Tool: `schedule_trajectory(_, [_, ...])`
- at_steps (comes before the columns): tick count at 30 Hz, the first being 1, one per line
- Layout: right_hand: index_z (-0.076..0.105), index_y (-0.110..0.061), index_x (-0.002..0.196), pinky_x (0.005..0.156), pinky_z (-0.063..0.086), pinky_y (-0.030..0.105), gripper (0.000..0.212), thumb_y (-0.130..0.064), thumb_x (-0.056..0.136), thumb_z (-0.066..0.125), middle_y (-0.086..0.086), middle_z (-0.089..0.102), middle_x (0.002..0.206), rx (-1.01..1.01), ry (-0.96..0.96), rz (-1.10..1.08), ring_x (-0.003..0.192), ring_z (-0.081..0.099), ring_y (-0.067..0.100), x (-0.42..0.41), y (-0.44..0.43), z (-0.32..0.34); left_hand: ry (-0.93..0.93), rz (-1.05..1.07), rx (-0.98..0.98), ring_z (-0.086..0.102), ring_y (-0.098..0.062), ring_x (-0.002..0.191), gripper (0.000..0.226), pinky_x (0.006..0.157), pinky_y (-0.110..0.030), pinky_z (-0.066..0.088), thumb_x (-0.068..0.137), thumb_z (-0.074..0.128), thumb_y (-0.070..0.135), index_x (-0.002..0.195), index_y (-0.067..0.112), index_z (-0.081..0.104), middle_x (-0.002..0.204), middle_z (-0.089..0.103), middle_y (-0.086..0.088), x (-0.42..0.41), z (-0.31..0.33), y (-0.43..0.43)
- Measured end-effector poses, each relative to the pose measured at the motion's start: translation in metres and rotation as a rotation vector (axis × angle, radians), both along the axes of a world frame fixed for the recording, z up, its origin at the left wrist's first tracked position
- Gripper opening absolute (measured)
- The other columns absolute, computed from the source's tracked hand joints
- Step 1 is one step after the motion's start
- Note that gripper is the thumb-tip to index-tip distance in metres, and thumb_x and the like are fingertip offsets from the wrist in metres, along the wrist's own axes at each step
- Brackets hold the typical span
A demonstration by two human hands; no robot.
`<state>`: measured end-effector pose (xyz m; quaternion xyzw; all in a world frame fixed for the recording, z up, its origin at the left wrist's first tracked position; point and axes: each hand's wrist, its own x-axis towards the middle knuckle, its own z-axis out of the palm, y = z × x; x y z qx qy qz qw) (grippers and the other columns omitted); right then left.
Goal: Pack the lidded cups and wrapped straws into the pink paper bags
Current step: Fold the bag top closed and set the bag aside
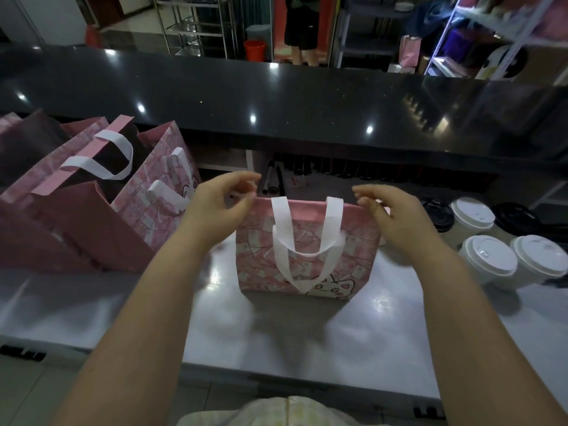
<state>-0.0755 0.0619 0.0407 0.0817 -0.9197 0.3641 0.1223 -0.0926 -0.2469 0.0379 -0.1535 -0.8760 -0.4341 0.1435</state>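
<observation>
Neighbouring lidded cups (488, 259), pink bag (353, 259) seems pinched by left hand (218, 210) and right hand (399, 219).

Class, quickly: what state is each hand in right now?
Left hand: curled at the rim of the pink bag; grip cannot be told.
Right hand: the same.

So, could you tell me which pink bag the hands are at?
The pink bag standing alone in the middle, with the left hand and right hand at its top corners; the other bags are grouped at the left.
</observation>
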Motion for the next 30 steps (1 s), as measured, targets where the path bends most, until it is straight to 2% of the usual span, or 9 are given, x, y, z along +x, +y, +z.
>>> schedule_trajectory(2, [0.061, -0.032, 0.126, 0.088, 0.038, 0.019, 0.034, -0.033, 0.092, 0.062, -0.031, 0.053, 0.107, 0.020, 0.030, 0.078, 0.102, 0.049, -0.006, -0.005, -0.020, 0.011, 0.084, -0.008, -0.097, 0.062, 0.000, 0.091, 0.030, 0.081, -0.023, 0.053, 0.088, 0.065, 0.039, 0.117, 0.035, 0.066, 0.099, 0.066, 0.018, -0.006, 0.010, 0.018])
schedule_trajectory(4, [0.059, -0.029, 0.128, 0.092, 0.044, 0.032, 0.041, -0.036, 0.088, 0.066, -0.016, 0.059, 0.117, 0.251, 0.004, 0.128, 0.109, 0.052, 0.010, -0.013, -0.043, 0.013, 0.140, -0.015, -0.376, 0.061, -0.010, 0.096, 0.033, 0.091, -0.039, 0.047, 0.087, 0.064, 0.045, 0.117, 0.032, 0.067, 0.104, 0.068, 0.012, -0.013, 0.014, 0.043])
schedule_trajectory(7, [0.066, -0.023, 0.114, 0.088, 0.042, 0.038, 0.025, -0.032, 0.091, 0.062, -0.004, 0.064, 0.109, 0.477, 0.013, 0.037, 0.105, 0.053, 0.022, -0.019, -0.064, 0.007, 0.145, 0.017, -0.608, 0.055, -0.016, 0.108, 0.027, 0.093, -0.040, 0.029, 0.091, 0.059, 0.044, 0.115, 0.035, 0.066, 0.108, 0.067, 0.012, -0.016, 0.001, 0.066])
schedule_trajectory(12, [0.068, -0.015, 0.089, 0.074, 0.029, 0.033, 0.016, -0.007, 0.087, 0.055, 0.000, 0.065, 0.085, 0.544, 0.187, -0.017, 0.088, 0.053, 0.024, -0.019, -0.075, -0.013, 0.250, 0.119, -0.611, 0.058, -0.017, 0.095, 0.015, 0.088, -0.035, 0.021, 0.092, 0.055, 0.025, 0.094, 0.028, 0.069, 0.093, 0.069, 0.009, -0.015, -0.016, 0.077])
schedule_trajectory(16, [0.067, -0.008, 0.074, 0.069, 0.034, 0.036, 0.013, 0.004, 0.075, 0.064, 0.005, 0.063, 0.070, 0.455, 0.257, 0.012, 0.072, 0.055, 0.029, -0.017, -0.074, -0.018, 0.302, 0.146, -0.520, 0.062, -0.021, 0.081, 0.014, 0.085, -0.036, 0.022, 0.085, 0.060, 0.015, 0.082, 0.023, 0.072, 0.080, 0.070, 0.007, -0.011, -0.021, 0.078])
schedule_trajectory(19, [0.074, -0.010, 0.085, 0.071, 0.043, 0.039, 0.009, -0.005, 0.081, 0.069, 0.003, 0.071, 0.080, 0.389, 0.268, 0.047, 0.078, 0.061, 0.029, -0.014, -0.058, -0.016, 0.419, 0.109, -0.457, 0.065, -0.018, 0.079, 0.011, 0.090, -0.038, 0.027, 0.084, 0.065, 0.018, 0.085, 0.021, 0.075, 0.082, 0.073, 0.007, -0.008, -0.025, 0.064])
schedule_trajectory(22, [0.074, -0.010, 0.097, 0.077, 0.050, 0.044, 0.014, -0.009, 0.086, 0.066, 0.003, 0.074, 0.094, 0.298, 0.247, 0.053, 0.088, 0.065, 0.029, -0.006, -0.038, -0.016, 0.431, 0.060, -0.414, 0.066, -0.016, 0.087, 0.014, 0.091, -0.041, 0.032, 0.089, 0.065, 0.021, 0.099, 0.021, 0.075, 0.096, 0.074, 0.007, -0.006, -0.029, 0.036])
schedule_trajectory(27, [0.072, -0.009, 0.085, 0.073, 0.044, 0.041, 0.014, -0.001, 0.084, 0.061, 0.005, 0.070, 0.081, 0.359, 0.242, 0.050, 0.080, 0.062, 0.028, -0.010, -0.048, -0.015, 0.361, 0.147, -0.414, 0.065, -0.024, 0.076, 0.012, 0.086, -0.044, 0.035, 0.089, 0.062, 0.009, 0.088, 0.014, 0.073, 0.082, 0.073, 0.001, -0.003, -0.026, 0.039])
schedule_trajectory(30, [0.075, -0.011, 0.092, 0.076, 0.046, 0.040, 0.012, -0.007, 0.086, 0.065, 0.003, 0.073, 0.087, 0.301, 0.277, 0.065, 0.084, 0.065, 0.027, -0.011, -0.045, -0.015, 0.362, 0.170, -0.399, 0.066, -0.021, 0.076, 0.009, 0.089, -0.043, 0.034, 0.090, 0.065, 0.014, 0.089, 0.016, 0.074, 0.081, 0.073, 0.003, -0.002, -0.026, 0.036])
